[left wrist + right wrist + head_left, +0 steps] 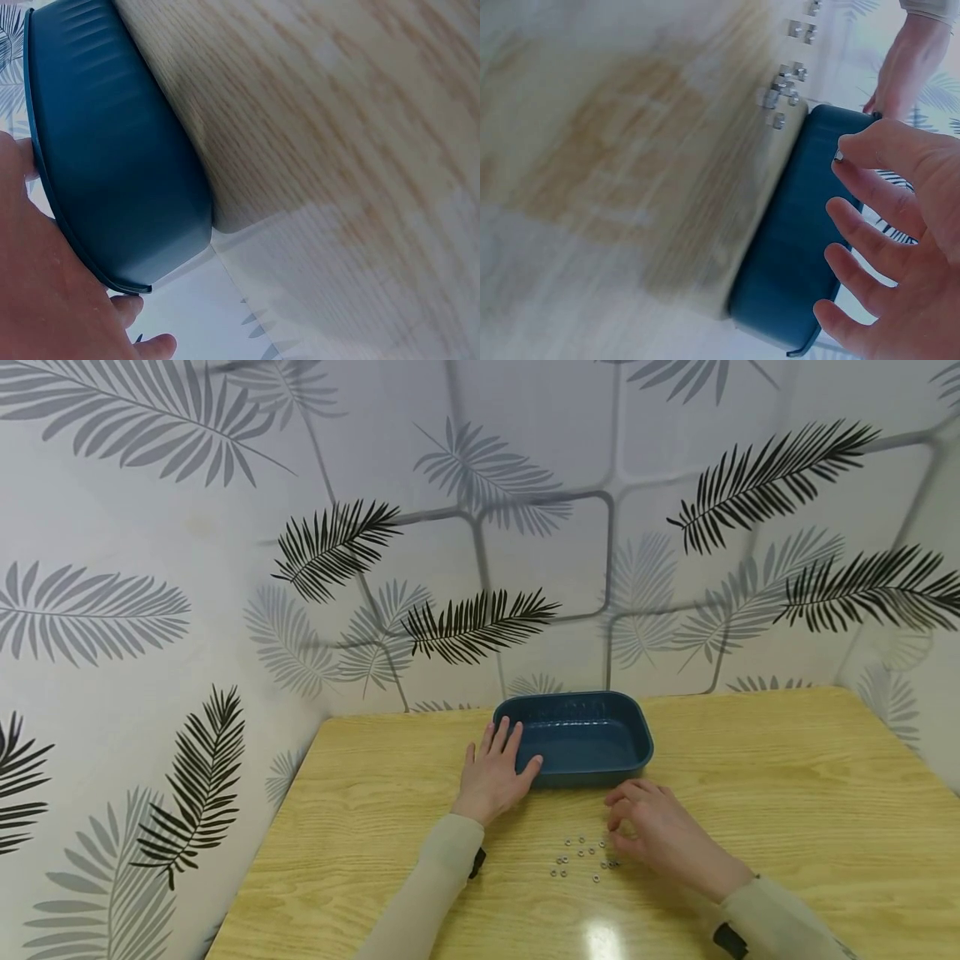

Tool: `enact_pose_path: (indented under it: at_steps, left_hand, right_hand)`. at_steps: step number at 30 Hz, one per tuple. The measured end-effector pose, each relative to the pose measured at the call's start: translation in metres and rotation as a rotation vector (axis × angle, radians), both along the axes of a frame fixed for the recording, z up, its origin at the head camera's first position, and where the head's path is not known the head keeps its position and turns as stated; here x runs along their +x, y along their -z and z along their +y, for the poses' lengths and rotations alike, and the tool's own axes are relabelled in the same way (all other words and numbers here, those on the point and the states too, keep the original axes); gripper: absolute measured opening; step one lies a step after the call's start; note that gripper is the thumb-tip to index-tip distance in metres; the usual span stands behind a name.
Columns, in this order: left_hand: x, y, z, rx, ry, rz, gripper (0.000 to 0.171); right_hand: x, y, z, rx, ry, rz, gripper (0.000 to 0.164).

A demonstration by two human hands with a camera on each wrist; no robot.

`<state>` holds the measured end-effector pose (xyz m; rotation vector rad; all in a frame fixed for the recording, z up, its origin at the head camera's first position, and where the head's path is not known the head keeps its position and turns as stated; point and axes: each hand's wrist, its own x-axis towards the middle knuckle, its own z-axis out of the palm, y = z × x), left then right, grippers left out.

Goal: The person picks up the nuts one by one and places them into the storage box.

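Observation:
My left hand (493, 781) rests with spread, straight fingers on the left rim of a dark blue rectangular basin (585, 745). In the left wrist view the palm lies over the basin's rim (71, 238). My right hand (663, 833) is above the table, just in front of the basin's near right corner. Its thumb and index finger pinch a small silver nut (838, 156), while the other fingers are spread loosely. Several similar nuts (581, 853) lie scattered on the table to the left of the right hand.
The wood-grain table (390, 793) stands against a wall (540, 560) printed with leaves. The basin is near the table's back edge, and its inside shows no contents in the head view.

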<state>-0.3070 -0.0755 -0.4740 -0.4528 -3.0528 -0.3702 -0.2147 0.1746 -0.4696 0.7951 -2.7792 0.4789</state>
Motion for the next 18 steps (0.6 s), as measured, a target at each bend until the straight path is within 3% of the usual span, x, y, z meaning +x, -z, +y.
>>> enact_pose_path:
  at_steps: [5, 18]
  left_hand:
    - [-0.0010, 0.0010, -0.0007, 0.008, 0.003, 0.005, 0.071]
    - [0.0000, 0.0008, -0.0006, 0.004, 0.003, -0.002, 0.072]
  right_hand:
    - [-0.0013, -0.0042, 0.0006, -0.037, -0.016, 0.014, 0.011]
    - [-0.0077, -0.0101, 0.0046, -0.176, -0.017, -0.061, 0.012]
